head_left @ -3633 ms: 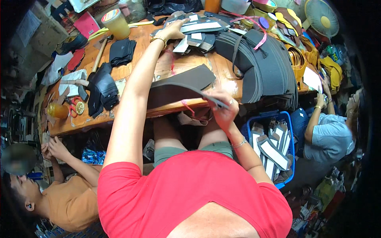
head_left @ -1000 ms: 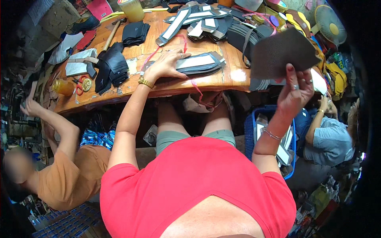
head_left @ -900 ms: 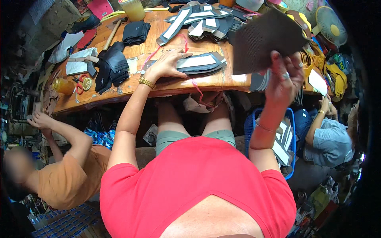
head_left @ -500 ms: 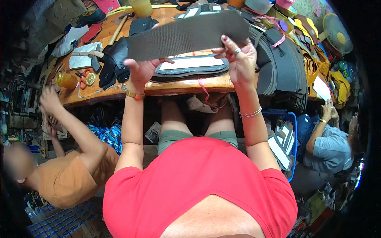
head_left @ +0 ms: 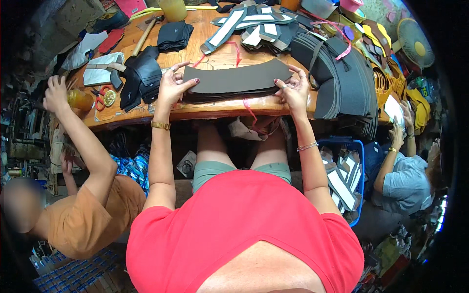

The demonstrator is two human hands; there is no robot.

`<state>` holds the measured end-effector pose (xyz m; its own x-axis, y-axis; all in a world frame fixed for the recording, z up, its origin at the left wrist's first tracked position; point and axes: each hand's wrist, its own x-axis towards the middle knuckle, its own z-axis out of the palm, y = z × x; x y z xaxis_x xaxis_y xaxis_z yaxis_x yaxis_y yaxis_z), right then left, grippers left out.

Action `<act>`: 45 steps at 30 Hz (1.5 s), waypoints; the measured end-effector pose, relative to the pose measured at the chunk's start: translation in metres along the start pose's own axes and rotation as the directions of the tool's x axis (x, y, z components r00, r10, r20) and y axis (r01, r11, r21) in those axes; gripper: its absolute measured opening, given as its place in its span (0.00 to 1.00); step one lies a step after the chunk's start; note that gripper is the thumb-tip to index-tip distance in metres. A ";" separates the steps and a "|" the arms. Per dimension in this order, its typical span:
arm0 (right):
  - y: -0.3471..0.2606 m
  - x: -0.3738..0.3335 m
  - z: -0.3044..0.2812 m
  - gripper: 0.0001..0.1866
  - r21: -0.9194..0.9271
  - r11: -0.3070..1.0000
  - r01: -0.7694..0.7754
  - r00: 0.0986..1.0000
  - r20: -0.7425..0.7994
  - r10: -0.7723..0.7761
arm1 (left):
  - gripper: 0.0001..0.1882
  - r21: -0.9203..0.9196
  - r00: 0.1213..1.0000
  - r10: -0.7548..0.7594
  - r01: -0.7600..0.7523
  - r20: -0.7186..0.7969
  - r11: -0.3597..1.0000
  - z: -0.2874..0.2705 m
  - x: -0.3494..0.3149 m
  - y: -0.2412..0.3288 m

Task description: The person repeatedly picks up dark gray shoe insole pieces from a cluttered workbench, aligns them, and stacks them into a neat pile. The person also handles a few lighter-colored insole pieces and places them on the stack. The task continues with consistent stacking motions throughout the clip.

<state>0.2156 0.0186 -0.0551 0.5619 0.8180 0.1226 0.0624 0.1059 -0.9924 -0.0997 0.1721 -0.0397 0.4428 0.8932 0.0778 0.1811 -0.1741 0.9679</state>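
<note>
Both hands, left hand [head_left: 172,88] and right hand [head_left: 293,90], grip opposite ends of the dark curved sheet [head_left: 234,80] at the workbench [head_left: 146,112] front edge, apparently atop a stack; align edges squarely.

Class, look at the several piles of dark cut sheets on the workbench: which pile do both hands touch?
The small curved pile at the bench's front edge: left hand and right hand grip its ends. The big fanned pile lies untouched.
</note>
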 end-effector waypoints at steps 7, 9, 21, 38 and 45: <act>-0.009 -0.008 -0.006 0.40 -0.514 0.848 0.129 0.972 -0.104 -0.211 | 0.44 0.753 0.954 0.280 -0.107 -0.105 0.649 0.000 0.028 0.022; -0.006 -0.008 -0.007 0.41 -0.542 0.797 0.266 0.927 -0.083 -0.366 | 0.46 0.794 0.944 0.331 -0.190 -0.015 0.578 -0.001 0.067 0.027; -0.042 -0.069 -0.040 0.25 -0.443 0.801 0.403 0.903 0.049 -0.427 | 0.51 0.763 0.976 0.218 -0.158 0.023 0.626 0.096 0.255 -0.037; -0.090 0.020 -0.172 0.30 -0.959 -0.054 -0.279 0.762 -0.187 -0.619 | 0.36 0.076 0.769 0.397 -0.495 0.501 0.865 0.042 0.067 0.086; -0.088 0.044 -0.160 0.29 -0.949 -0.146 -0.279 0.822 -0.158 -0.547 | 0.39 0.159 0.788 0.246 -0.396 0.564 0.904 0.049 0.031 0.028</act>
<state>0.3673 -0.0451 0.0366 0.5576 0.5253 0.6427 0.6168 -0.7804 0.1027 -0.0382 0.1749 -0.0216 0.8889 0.4275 0.1648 0.1280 -0.5771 0.8066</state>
